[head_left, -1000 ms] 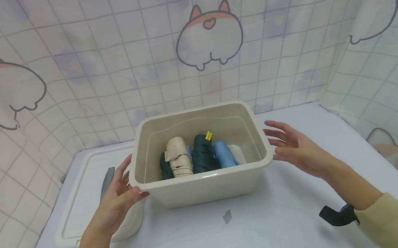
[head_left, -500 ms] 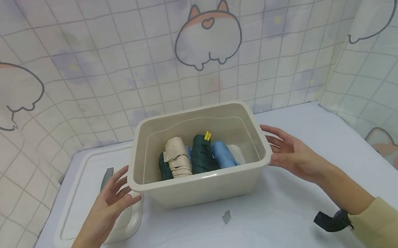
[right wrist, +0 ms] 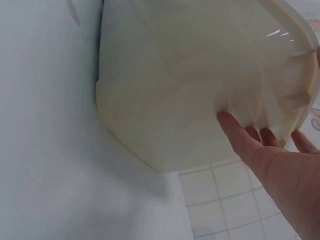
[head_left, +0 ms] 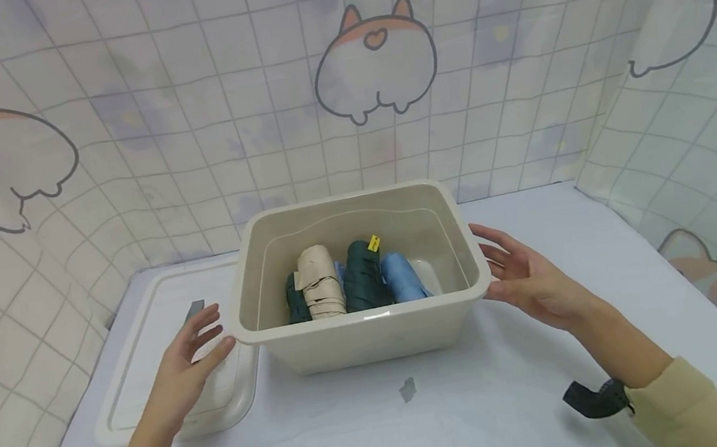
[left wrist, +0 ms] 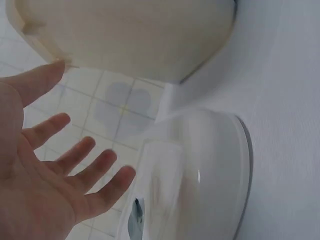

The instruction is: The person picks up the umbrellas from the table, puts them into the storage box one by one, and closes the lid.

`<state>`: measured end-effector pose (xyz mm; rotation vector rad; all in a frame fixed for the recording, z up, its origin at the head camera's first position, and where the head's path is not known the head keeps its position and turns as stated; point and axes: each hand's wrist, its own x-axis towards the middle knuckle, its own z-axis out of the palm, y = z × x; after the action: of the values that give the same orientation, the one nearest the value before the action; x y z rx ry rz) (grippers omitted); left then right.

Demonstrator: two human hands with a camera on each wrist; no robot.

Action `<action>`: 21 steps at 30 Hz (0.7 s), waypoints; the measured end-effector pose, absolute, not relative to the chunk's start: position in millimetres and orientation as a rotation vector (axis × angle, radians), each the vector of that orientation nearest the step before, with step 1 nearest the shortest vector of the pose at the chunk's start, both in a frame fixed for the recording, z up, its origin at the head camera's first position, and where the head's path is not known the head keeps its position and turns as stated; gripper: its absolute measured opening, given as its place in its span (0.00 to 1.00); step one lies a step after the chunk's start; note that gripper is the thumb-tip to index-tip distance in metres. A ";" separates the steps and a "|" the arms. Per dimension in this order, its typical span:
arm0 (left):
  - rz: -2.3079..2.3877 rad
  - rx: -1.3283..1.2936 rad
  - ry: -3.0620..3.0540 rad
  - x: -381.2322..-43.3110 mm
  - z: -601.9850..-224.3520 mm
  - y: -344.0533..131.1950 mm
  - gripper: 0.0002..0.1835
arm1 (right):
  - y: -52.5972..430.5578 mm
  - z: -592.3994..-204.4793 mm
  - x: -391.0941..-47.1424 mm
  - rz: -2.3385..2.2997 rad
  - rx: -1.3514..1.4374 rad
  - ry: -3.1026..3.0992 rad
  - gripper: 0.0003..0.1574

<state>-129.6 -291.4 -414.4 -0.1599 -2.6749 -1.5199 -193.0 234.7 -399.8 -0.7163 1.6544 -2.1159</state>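
Observation:
A beige plastic storage bin (head_left: 372, 340) stands on the table. Inside it lie rolled fabric bundles: a cream roll (head_left: 321, 283), a dark green roll (head_left: 365, 278) with a yellow tag, a blue roll (head_left: 404, 277), and another dark green one at the left. My left hand (head_left: 180, 384) is beside the bin's left end with fingers spread, holding nothing; its thumb tip is close to the rim, contact unclear. At the right end, my right hand (head_left: 535, 288) has its fingertips against or very near the bin's outer wall (right wrist: 165, 90), not gripping it.
A white lid (head_left: 148, 358) with a grey handle (head_left: 195, 310) lies flat left of the bin, partly under my left hand. Tile-patterned cloth walls (head_left: 296, 142) rise behind and at both sides. A small grey patch (head_left: 408, 390) marks the white tablecloth in front.
My left hand has let go of the bin's left rim and moved left over the lid. My right hand has shifted slightly left, closer to the bin. The bin stays put.

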 end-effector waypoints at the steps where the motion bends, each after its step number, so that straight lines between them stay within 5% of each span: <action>1: -1.465 -0.141 -2.691 -130.6 -416.0 -293.0 0.38 | 234.5 -399.9 -192.9 -2.116 -0.716 1.656 0.51; 21: -0.531 -0.009 -3.096 -146.0 -442.9 -315.6 0.43 | 233.8 -402.3 -193.8 -2.141 -0.755 1.628 0.51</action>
<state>-146.0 -315.6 -442.9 -0.0094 -3.0963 -0.5307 -193.8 233.8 -402.3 -0.7547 1.6280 -2.1411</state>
